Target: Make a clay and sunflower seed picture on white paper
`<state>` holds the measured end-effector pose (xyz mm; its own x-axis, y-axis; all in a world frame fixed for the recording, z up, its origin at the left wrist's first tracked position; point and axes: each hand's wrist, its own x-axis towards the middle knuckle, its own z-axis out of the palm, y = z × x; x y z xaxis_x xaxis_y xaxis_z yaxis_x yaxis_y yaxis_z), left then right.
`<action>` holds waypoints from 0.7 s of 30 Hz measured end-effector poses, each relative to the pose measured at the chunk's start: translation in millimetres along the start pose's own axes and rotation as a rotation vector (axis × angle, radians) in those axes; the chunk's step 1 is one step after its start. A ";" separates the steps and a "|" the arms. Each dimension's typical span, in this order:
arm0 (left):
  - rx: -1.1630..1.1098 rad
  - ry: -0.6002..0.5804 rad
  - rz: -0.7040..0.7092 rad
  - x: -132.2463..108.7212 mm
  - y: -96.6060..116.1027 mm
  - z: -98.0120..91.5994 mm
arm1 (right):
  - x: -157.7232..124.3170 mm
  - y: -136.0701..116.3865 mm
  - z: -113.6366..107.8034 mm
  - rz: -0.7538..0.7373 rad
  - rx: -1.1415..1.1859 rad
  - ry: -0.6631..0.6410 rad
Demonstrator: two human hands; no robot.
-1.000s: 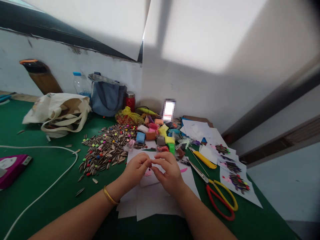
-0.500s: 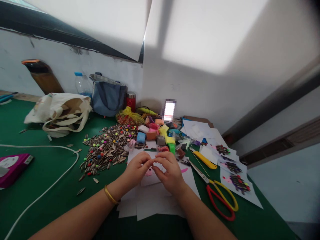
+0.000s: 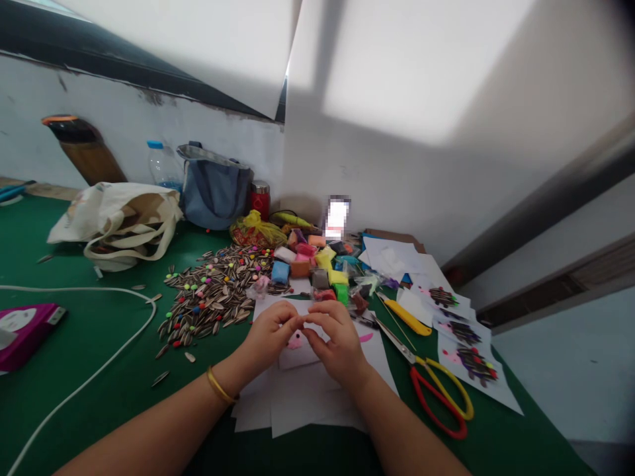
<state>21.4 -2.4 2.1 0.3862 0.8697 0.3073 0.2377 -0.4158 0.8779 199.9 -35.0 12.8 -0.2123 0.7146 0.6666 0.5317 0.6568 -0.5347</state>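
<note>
My left hand [image 3: 274,336] and my right hand [image 3: 336,340] meet fingertip to fingertip over white paper sheets [image 3: 297,403]. Both are closed in a pinch; whatever lies between the fingertips is too small or hidden to name. Below them, a pink clay piece with a dark dot [image 3: 295,341] shows on the top sheet. Right of my right hand lies a flat pink strip [image 3: 366,338] on the paper. Colourful packets of modelling clay [image 3: 338,278] are heaped just beyond my hands.
Striped sunflower seeds [image 3: 218,291] mixed with coloured balls spread at left. Scissors [image 3: 426,377] and a yellow utility knife [image 3: 409,317] lie at right, beside finished seed pictures [image 3: 476,363]. A white cable [image 3: 114,347] curves across the green table. Bags [image 3: 215,192] stand at the back.
My hands stay joined at the fingertips over the paper with only a slight shift of the fingers. Nothing else has visibly moved.
</note>
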 end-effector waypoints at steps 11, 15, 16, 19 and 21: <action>0.060 -0.026 0.034 0.0 3.0 0.2 | -1.7 1.0 5.1 0.011 0.037 0.034; 0.044 -0.034 0.060 0.7 3.5 -1.6 | -1.9 1.6 4.6 0.021 0.046 0.032; 0.046 -0.032 0.062 1.2 2.2 -2.8 | -1.9 2.0 4.1 0.023 0.046 0.027; 0.116 -0.022 0.052 4.4 -4.9 -9.1 | -2.2 5.3 2.3 0.043 0.033 -0.008; 0.255 -0.057 0.030 7.3 -10.6 -14.6 | -3.3 9.7 2.4 0.058 0.005 -0.086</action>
<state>8.7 12.3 0.4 0.4444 0.8427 0.3039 0.4398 -0.5008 0.7455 203.7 -30.4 4.2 -0.2510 0.7690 0.5879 0.5408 0.6151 -0.5737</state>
